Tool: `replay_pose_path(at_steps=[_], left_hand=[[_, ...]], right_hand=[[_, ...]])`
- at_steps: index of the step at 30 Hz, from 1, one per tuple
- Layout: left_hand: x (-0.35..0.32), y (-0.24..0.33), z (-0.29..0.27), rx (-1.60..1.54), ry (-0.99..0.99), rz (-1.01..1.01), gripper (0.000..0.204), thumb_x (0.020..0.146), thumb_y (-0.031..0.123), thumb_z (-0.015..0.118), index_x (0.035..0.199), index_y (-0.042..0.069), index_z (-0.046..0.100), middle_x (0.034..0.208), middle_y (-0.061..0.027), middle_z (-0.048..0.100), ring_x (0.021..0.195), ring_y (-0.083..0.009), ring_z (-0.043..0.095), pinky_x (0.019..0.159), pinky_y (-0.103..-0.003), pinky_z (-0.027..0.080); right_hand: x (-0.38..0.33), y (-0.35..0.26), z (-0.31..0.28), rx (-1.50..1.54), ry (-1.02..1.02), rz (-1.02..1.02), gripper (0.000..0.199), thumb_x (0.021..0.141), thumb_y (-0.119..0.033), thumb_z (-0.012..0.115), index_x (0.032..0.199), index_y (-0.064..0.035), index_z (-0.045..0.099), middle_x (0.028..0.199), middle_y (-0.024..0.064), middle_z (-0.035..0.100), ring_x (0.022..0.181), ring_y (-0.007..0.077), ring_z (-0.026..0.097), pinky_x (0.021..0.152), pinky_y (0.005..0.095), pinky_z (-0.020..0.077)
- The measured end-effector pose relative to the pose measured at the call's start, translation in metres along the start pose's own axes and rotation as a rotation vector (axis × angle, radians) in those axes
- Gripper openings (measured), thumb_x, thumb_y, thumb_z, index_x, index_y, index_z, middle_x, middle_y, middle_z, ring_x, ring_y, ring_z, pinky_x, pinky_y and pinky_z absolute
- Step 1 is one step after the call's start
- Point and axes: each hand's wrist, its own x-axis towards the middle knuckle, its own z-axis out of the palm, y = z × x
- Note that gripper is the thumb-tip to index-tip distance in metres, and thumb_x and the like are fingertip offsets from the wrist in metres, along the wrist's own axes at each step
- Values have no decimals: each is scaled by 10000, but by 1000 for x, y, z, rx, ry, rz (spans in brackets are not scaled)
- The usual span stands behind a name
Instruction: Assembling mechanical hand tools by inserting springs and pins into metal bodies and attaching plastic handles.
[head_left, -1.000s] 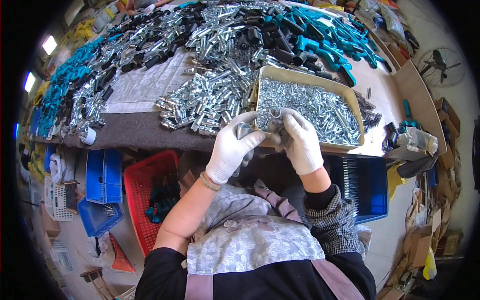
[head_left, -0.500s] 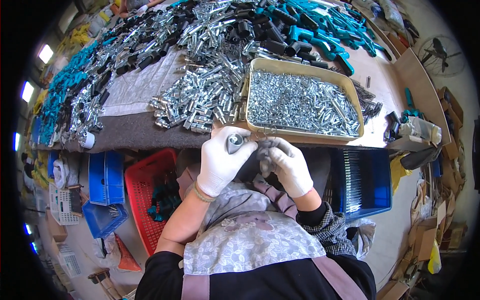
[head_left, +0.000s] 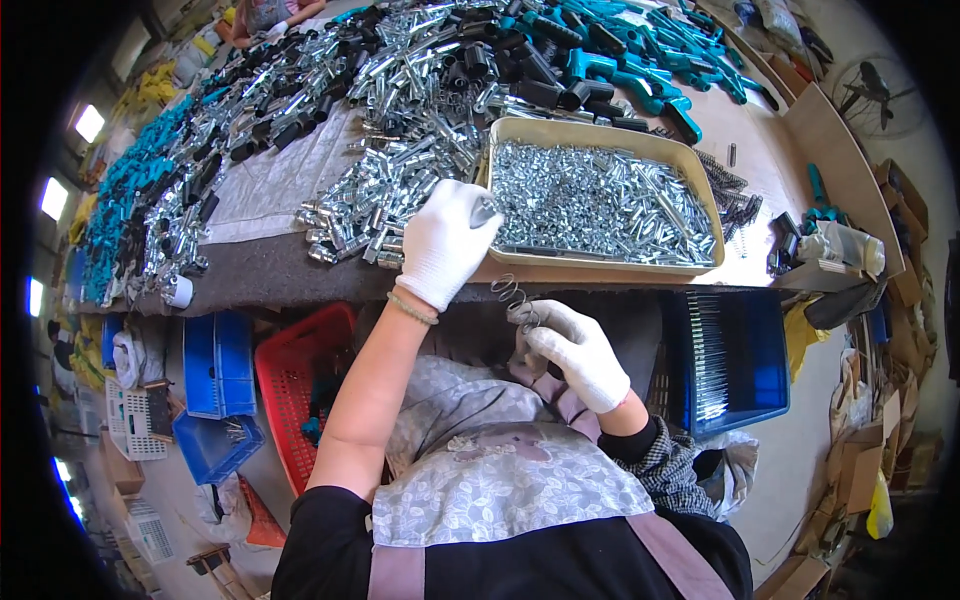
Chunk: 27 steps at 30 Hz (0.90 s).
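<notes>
My left hand (head_left: 445, 245), in a white glove, is over the left rim of a cream tray (head_left: 610, 263). Its fingers are closed round a silver metal cylinder (head_left: 484, 212), mostly hidden by the glove. Lower and to the right, in front of the table edge, my gloved right hand (head_left: 578, 350) pinches a loose coil spring (head_left: 508, 290), which sticks up from the fingertips. Small shiny metal pins (head_left: 600, 200) fill the tray. Against its left side lies a heap of silver metal fittings (head_left: 385, 195).
Black sleeves and teal handles (head_left: 630, 75) pile up at the back. More springs (head_left: 735, 205) lie right of the tray. Below the table stand a red basket (head_left: 290, 370) and blue bins (head_left: 755, 360). Another person's arm (head_left: 300, 14) shows at the far left.
My left hand has moved up and forward to the tray's left rim with the metal cylinder. The right hand has dropped slightly toward me, and the spring now shows clearly.
</notes>
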Motion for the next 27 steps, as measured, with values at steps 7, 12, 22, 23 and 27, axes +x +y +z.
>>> replay_pose_path(at_steps=[7,12,22,23,27], left_hand=[[12,-17,-4,-91,97,-31,264,818,167,759,1048,53,697,949,-103,659,817,-246,667,758,-336,535],[-14,17,-36,-1002,42,-393,520,1017,309,584,1423,13,451,952,-32,581,747,-75,554,638,-242,513],[-66,39,-31,-1663,242,-437,324,1033,190,531,1335,78,491,1050,-58,576,951,-188,603,900,-420,551],[-75,46,-26,-1700,258,-586,276,1031,158,530,1297,88,518,1070,-59,588,996,-207,613,952,-449,540],[-86,34,-31,-1272,-61,-550,268,975,103,619,1210,-13,560,1077,-88,644,989,-191,628,955,-360,504]], right_hand=[[-2,16,-6,4,74,-30,334,981,-134,536,1271,26,580,869,32,604,711,88,539,656,229,450],[2,25,-9,-180,191,-20,353,953,-81,561,1292,15,581,852,13,593,709,67,509,640,219,433],[5,33,3,-175,20,-18,368,959,-124,579,1302,10,594,959,83,678,773,119,617,722,260,517],[4,31,6,-64,13,-5,373,969,-137,578,1308,19,586,922,61,657,730,95,584,674,246,496],[-2,41,-13,303,42,105,407,999,-209,545,1316,45,569,859,41,624,639,76,531,571,220,442]])
